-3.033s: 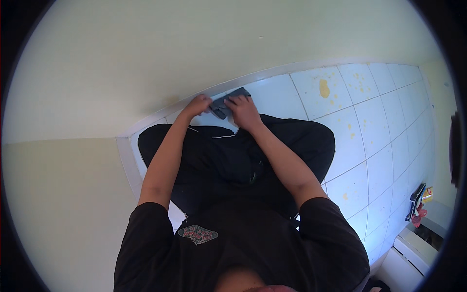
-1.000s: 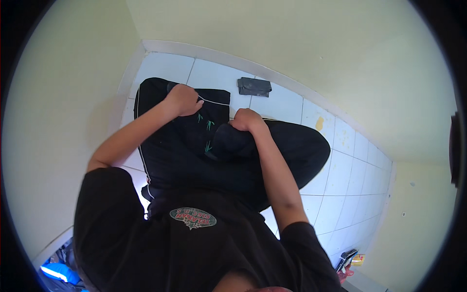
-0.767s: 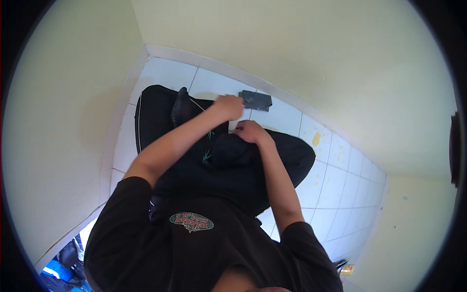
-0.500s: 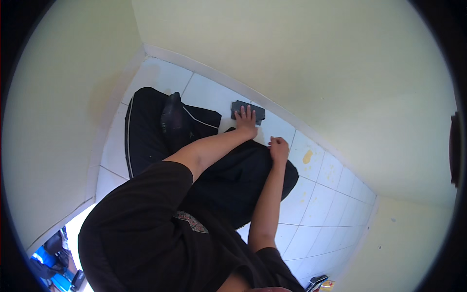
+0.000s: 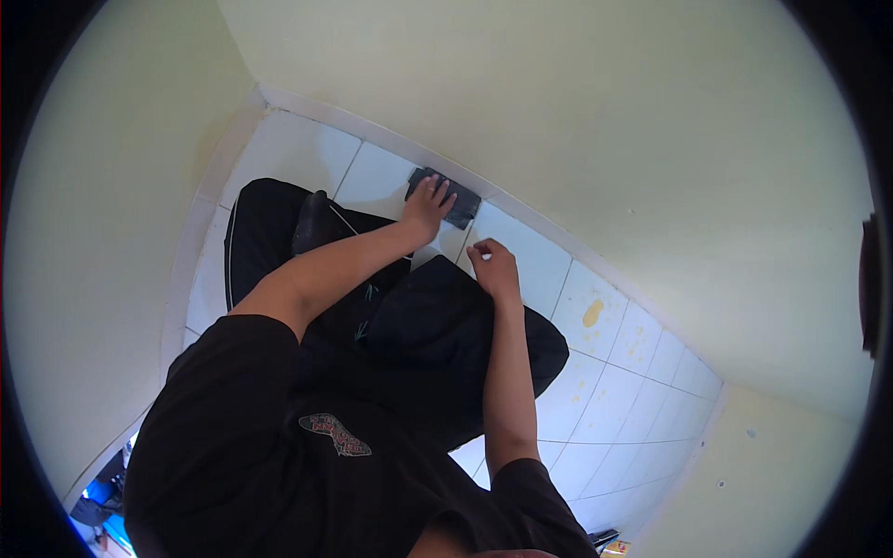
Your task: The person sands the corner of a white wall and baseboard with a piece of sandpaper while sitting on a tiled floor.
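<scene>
My left hand (image 5: 428, 206) lay flat, fingers spread wide, on a small dark grey pad (image 5: 445, 196) that rested on the white floor tiles (image 5: 298, 153), right against the pale skirting strip (image 5: 549, 232) at the foot of the cream wall (image 5: 577, 112). The hand pressed on the pad rather than gripping it; only the ends of the pad showed past my fingers, at about ten and two o'clock from my knuckles. My right hand (image 5: 493, 268) sat at roughly four o'clock from the left one, near it but apart, loosely curled with the fingertips down on a tile and nothing in its hold that I could see. Both forearms ran up from the lower edge over my black trousers (image 5: 437, 344), and my legs were folded under me on the floor. A thin light cord (image 5: 346, 221) crossed the dark cloth at about eight o'clock from the pad. Further along the floor, at four o'clock from my right hand and well apart, a yellowish stain (image 5: 592, 312) marked one tile, with smaller specks on the tiles beyond it.
</scene>
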`<state>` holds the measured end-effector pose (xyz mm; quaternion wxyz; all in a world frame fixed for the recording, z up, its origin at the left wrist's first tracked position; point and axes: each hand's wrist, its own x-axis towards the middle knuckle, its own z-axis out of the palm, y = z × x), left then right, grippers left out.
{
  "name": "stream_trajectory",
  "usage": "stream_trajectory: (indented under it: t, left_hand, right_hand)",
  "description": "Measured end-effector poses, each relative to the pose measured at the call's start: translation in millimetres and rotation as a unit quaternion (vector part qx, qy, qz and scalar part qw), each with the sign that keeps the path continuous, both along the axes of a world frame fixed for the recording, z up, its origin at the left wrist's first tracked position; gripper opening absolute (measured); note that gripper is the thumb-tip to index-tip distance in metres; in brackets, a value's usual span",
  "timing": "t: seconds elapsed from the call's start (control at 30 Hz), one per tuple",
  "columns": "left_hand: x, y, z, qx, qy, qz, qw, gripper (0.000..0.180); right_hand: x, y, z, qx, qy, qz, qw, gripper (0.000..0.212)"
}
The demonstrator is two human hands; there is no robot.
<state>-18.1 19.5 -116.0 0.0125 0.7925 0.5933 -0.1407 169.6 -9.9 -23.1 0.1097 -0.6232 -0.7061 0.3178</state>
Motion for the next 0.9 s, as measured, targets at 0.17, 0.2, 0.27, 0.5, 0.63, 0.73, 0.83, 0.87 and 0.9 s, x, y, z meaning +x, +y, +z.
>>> stream_trajectory:
  t: [0.17, 0.2, 0.27, 0.5, 0.63, 0.73, 0.83, 0.87, 0.9]
  left_hand:
    - [47, -7, 7, 0.043, -0.152, 0.113, 0.981, 0.074]
    - [52, -6, 11, 0.043, -0.154, 0.110, 0.981, 0.075]
    - [44, -6, 6, 0.030, -0.135, 0.103, 0.985, 0.073]
    - [-38, 9, 22, -0.099, 0.022, 0.205, 0.974, 0.069]
    - [-56, 7, 11, -0.056, -0.043, 0.247, 0.966, 0.069]
    - [-33, 1, -8, 0.032, -0.041, 0.278, 0.959, 0.062]
    - [-24, 9, -4, 0.010, -0.026, 0.210, 0.977, 0.063]
    - [-27, 11, -3, 0.007, -0.026, 0.209, 0.977, 0.063]
    - [-33, 14, -3, -0.021, -0.017, 0.158, 0.987, 0.061]
  right_hand:
    - [-14, 25, -18, 0.041, 0.054, -0.049, 0.997, 0.028]
    - [-3, 26, -28, 0.044, 0.014, -0.058, 0.997, 0.028]
    - [14, 22, -44, 0.043, -0.009, -0.037, 0.998, 0.028]
    - [4, 28, -45, -0.089, 0.020, -0.020, 0.996, 0.030]
    - [-3, 29, -41, -0.183, 0.053, 0.015, 0.982, 0.032]
    - [-16, 27, -41, -0.179, 0.065, 0.035, 0.981, 0.033]
    - [-6, 24, -43, -0.172, 0.073, 0.016, 0.982, 0.034]
    - [-3, 23, -41, -0.174, 0.073, 0.015, 0.982, 0.034]
    - [0, 22, -40, -0.177, 0.064, 0.016, 0.982, 0.034]
